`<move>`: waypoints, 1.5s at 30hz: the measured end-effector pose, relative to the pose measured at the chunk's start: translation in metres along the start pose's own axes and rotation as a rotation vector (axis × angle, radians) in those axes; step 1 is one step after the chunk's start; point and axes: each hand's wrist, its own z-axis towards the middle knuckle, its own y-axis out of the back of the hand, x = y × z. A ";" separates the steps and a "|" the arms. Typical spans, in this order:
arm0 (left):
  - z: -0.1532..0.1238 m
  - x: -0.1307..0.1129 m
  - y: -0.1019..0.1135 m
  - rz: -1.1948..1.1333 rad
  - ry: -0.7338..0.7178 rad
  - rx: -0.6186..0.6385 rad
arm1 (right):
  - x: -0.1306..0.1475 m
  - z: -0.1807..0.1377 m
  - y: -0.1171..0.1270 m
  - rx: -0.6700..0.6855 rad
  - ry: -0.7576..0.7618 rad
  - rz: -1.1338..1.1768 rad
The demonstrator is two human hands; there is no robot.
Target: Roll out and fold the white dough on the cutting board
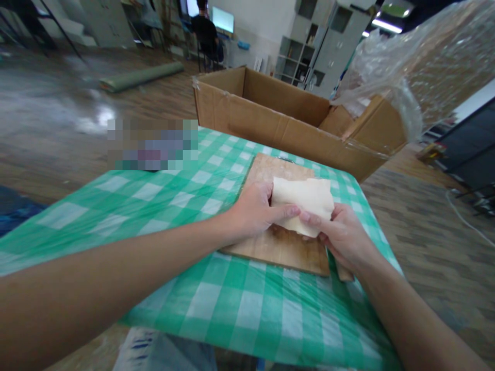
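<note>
A pale, flat sheet of dough (pixel 303 197) is held up over a wooden cutting board (pixel 280 252). My left hand (pixel 257 210) grips its left edge, thumb lying across the front. At the lower right edge, my right hand (pixel 346 237) pinches the same sheet, and the two thumb tips nearly meet. The fingers behind the dough are mostly hidden. Beside the board's right edge, partly under my right hand, shows the end of a wooden rod, perhaps a rolling pin (pixel 345 271).
A green-and-white checked cloth (pixel 247 304) covers the table. Beyond its far edge stands a large open cardboard box (pixel 270 116), with clear plastic wrap (pixel 390 77) at its right. A blurred-out item (pixel 152 147) sits at the far left edge. A person (pixel 204 33) sits in the background.
</note>
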 end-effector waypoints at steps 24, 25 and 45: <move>0.001 -0.004 0.003 -0.075 0.173 0.130 | 0.002 0.000 0.003 -0.099 0.079 -0.153; 0.000 -0.005 0.002 -0.103 0.174 0.136 | 0.001 0.000 0.004 -0.108 0.082 -0.148; 0.005 -0.003 0.004 -0.383 0.176 0.161 | 0.002 0.000 0.020 -0.139 0.171 -0.183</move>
